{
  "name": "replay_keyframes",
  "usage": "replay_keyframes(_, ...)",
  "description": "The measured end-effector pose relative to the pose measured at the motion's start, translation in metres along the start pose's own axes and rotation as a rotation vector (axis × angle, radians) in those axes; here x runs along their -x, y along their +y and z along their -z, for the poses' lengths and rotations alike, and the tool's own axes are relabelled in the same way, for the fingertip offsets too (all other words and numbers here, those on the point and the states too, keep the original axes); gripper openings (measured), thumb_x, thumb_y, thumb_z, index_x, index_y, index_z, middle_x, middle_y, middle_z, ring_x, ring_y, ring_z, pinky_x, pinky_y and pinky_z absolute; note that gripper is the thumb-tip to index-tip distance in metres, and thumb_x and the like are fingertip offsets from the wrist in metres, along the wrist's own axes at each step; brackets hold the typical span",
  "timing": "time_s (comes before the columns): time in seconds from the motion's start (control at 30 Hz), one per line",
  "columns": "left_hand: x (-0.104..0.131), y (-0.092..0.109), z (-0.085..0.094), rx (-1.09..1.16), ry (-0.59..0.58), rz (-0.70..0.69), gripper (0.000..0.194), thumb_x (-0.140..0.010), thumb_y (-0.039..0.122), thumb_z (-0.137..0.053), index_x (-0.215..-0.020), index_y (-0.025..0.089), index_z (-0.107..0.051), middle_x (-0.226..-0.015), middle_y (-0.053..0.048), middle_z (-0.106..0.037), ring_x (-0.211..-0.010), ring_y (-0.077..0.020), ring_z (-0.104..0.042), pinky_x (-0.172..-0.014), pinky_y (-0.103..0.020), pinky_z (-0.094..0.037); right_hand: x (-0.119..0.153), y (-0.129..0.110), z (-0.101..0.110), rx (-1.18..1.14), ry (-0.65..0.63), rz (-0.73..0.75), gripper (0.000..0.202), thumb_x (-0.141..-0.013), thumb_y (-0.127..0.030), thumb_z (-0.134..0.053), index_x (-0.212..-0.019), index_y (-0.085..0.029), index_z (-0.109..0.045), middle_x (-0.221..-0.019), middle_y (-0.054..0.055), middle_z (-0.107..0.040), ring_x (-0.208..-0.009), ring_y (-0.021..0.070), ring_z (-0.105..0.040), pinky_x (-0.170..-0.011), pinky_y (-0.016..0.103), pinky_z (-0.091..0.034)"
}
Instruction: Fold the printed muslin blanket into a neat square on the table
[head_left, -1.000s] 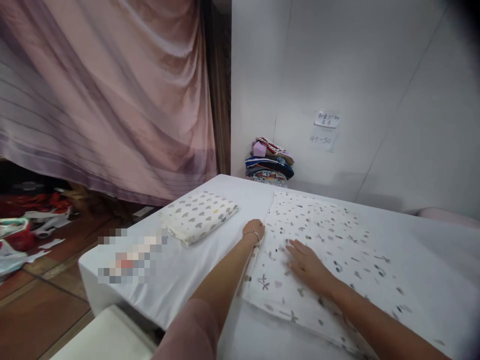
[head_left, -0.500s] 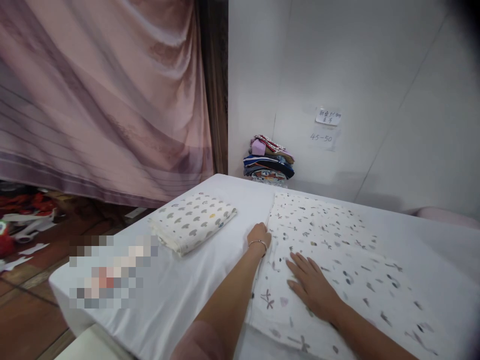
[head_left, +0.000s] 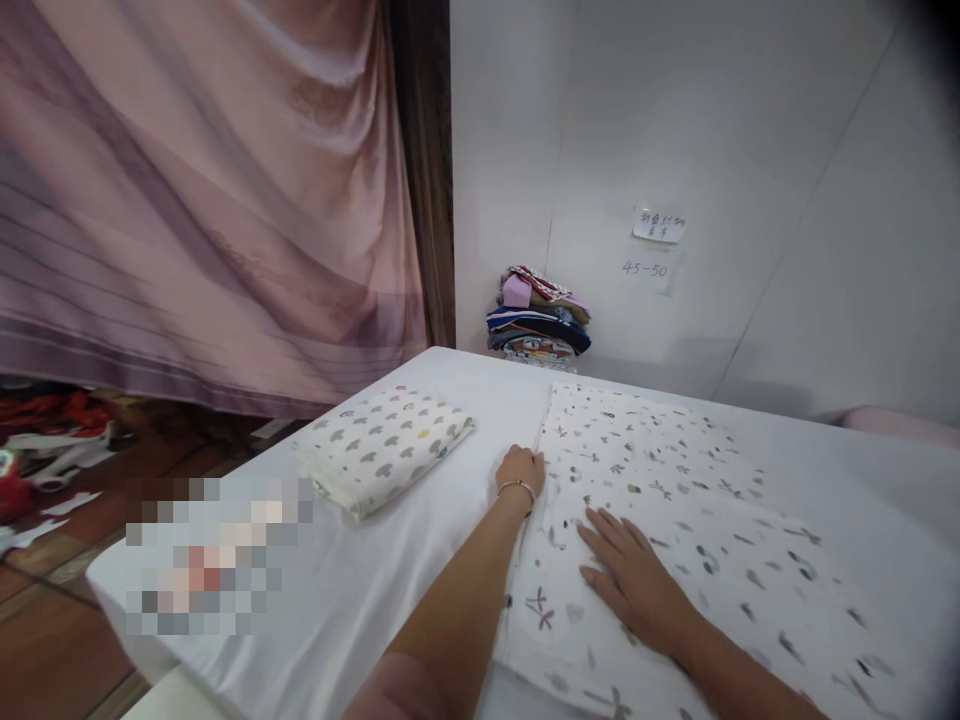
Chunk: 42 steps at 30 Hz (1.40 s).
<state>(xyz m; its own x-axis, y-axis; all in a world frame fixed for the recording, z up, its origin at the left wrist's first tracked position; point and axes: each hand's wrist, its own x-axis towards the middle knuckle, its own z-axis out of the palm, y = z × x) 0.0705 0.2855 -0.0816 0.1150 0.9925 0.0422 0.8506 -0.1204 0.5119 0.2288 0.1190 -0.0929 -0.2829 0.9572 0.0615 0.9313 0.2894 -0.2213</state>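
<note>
A white cloth with small printed shapes (head_left: pixel 660 490) lies spread on the white-covered table (head_left: pixel 480 385). My left hand (head_left: pixel 520 472), with a bracelet at its wrist, is closed on the cloth's left edge. Flat on the cloth, its fingers spread, rests my right hand (head_left: pixel 630 575), to the right of and nearer than my left hand. A folded white cloth with grey mushroom-like prints (head_left: pixel 394 440) lies on the table to the left, apart from both hands.
A pile of folded fabrics (head_left: pixel 536 315) stands beyond the table's far edge, against the white wall. Pinkish drapery (head_left: pixel 247 200) hangs at the left. Paper notes (head_left: pixel 658 226) are on the wall. A pixelated patch covers the table's left corner.
The view has shifted slightly. Both hands keep nearly the same places on the patterned cloth, with my right hand a little further right and lower in view.
</note>
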Motion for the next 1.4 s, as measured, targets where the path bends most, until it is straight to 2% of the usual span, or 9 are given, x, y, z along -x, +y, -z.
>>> replay_keyframes(0.2, -0.0014, -0.0002, 0.0008, -0.031, -0.025, -0.021, 0.027, -0.082, 0.037, -0.042, -0.079, 0.018, -0.061, -0.102, -0.007, -0.056, -0.087, -0.0176, -0.057, -0.072, -0.027, -0.044, 0.0001, -0.0005, 0.0006, -0.006, 0.006, -0.002, 0.053, -0.089, -0.053, -0.025, -0.137, -0.031, -0.028, -0.145, -0.003, -0.016, -0.133, 0.0211, -0.012, -0.108, 0.043, -0.012)
replay_keyframes(0.33, -0.0028, -0.0023, 0.0065, -0.016, 0.034, -0.013, 0.021, -0.081, 0.032, -0.043, -0.081, 0.018, -0.059, -0.104, -0.006, -0.056, -0.088, -0.0155, -0.056, -0.072, -0.024, -0.043, 0.0004, 0.0001, 0.0004, -0.005, 0.009, 0.0, 0.053, -0.089, -0.053, -0.025, -0.136, -0.029, -0.03, -0.145, -0.001, -0.018, -0.133, 0.0211, -0.013, -0.108, 0.043, -0.012)
replay_keyframes(0.53, -0.0053, -0.0066, 0.0053, -0.06, -0.027, -0.011, 0.023, -0.081, 0.032, -0.044, -0.078, 0.017, -0.061, -0.104, -0.008, -0.056, -0.09, -0.0188, -0.056, -0.071, -0.027, -0.044, 0.001, -0.0001, 0.0007, -0.007, 0.006, 0.002, 0.053, -0.089, -0.052, -0.024, -0.137, -0.029, -0.028, -0.145, -0.002, -0.017, -0.133, 0.0215, -0.013, -0.108, 0.045, -0.012)
replay_keyframes(0.73, -0.0048, -0.0078, 0.0026, -0.047, 0.0, -0.019, 0.022, -0.082, 0.033, -0.045, -0.08, 0.019, -0.062, -0.102, -0.006, -0.057, -0.09, -0.0164, -0.055, -0.072, -0.025, -0.043, 0.0005, -0.0012, 0.0022, -0.007, 0.008, -0.004, 0.053, -0.089, -0.052, -0.024, -0.136, -0.029, -0.03, -0.145, -0.001, -0.018, -0.133, 0.0221, -0.014, -0.108, 0.045, -0.013)
replay_keyframes(0.97, -0.0038, -0.0071, 0.0017, -0.119, 0.022, -0.04, 0.022, -0.082, 0.033, -0.044, -0.082, 0.019, -0.06, -0.1, -0.007, -0.056, -0.093, -0.0188, -0.053, -0.073, -0.028, -0.043, 0.0014, -0.0012, 0.0016, -0.01, -0.001, -0.013, 0.054, -0.089, -0.053, -0.024, -0.137, -0.029, -0.028, -0.145, -0.002, -0.018, -0.133, 0.0206, -0.012, -0.108, 0.043, -0.012)
replay_keyframes(1.4, 0.0028, -0.0052, 0.0045, -0.114, -0.014, -0.05, 0.025, -0.08, 0.04, -0.046, -0.086, 0.018, -0.058, -0.104, -0.008, -0.055, -0.091, -0.0195, -0.056, -0.073, -0.029, -0.042, -0.0021, 0.0032, -0.0005, -0.018, -0.003, -0.005, 0.054, -0.089, -0.054, -0.024, -0.136, -0.028, -0.03, -0.145, 0.0, -0.018, -0.133, 0.022, -0.013, -0.107, 0.045, -0.012)
